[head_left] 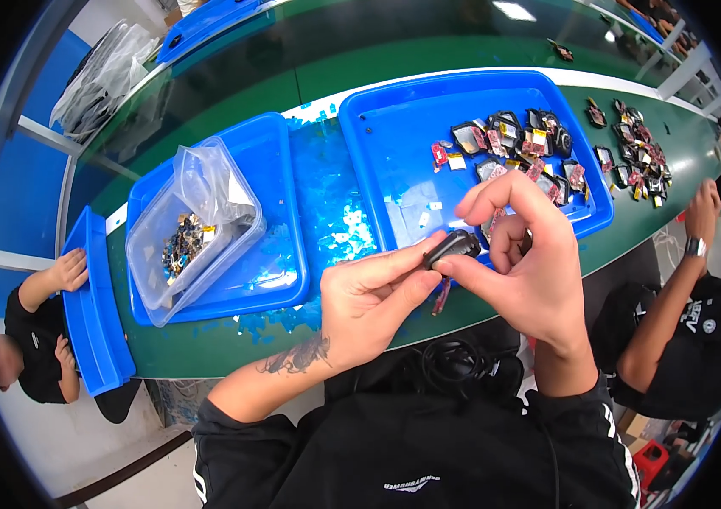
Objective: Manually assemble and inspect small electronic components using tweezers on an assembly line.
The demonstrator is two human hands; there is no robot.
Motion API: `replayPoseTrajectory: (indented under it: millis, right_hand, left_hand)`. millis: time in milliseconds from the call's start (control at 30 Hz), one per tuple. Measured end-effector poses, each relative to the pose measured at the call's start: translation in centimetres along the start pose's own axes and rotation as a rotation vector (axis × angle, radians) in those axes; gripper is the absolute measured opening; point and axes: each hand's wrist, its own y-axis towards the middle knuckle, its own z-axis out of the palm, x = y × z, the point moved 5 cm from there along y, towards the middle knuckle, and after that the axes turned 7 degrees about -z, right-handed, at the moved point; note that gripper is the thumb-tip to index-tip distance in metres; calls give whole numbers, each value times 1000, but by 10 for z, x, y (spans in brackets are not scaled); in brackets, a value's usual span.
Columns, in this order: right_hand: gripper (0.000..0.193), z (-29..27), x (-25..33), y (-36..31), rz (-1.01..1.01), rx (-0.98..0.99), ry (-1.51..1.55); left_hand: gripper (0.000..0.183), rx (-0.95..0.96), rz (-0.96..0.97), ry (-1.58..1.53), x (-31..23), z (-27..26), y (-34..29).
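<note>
Between my two hands, in front of my chest, is a small black plastic housing (454, 244) with a reddish strip (441, 299) hanging beneath it. My left hand (370, 299) pinches its left end between thumb and fingers. On the other side, my right hand (538, 263) has its thumb against the housing, with the fingers curled above it; its exact grip is partly hidden. Just beyond, several similar black housings (506, 125) with red boards and yellow labels lie heaped in the right part of a large blue tray (360, 161).
A second blue tray (291, 212) at left bears a clear plastic box (144, 263) of small parts. Blue scraps (352, 233) litter the green table (207, 360) between trays. More housings (642, 153) lie farther right. Co-workers' arms (662, 314) show at both sides.
</note>
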Motion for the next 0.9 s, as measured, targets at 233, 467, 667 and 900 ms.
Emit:
replayPoseTrajectory:
  millis: [233, 467, 667, 900]
  right_hand:
    - [33, 14, -4, 7, -35, -27, 18]
    - [46, 16, 16, -20, -163, -45, -229]
    - [16, 11, -4, -21, 92, -191, 233]
    - [12, 8, -24, -21, 307, -59, 655]
  left_hand:
    - [31, -157, -86, -240, 7, -11, 13]
    - [30, -245, -55, -309, 1, -19, 20]
    - [29, -53, 336, 481, -33, -16, 6]
    - [30, -126, 514, 635, -37, -7, 2]
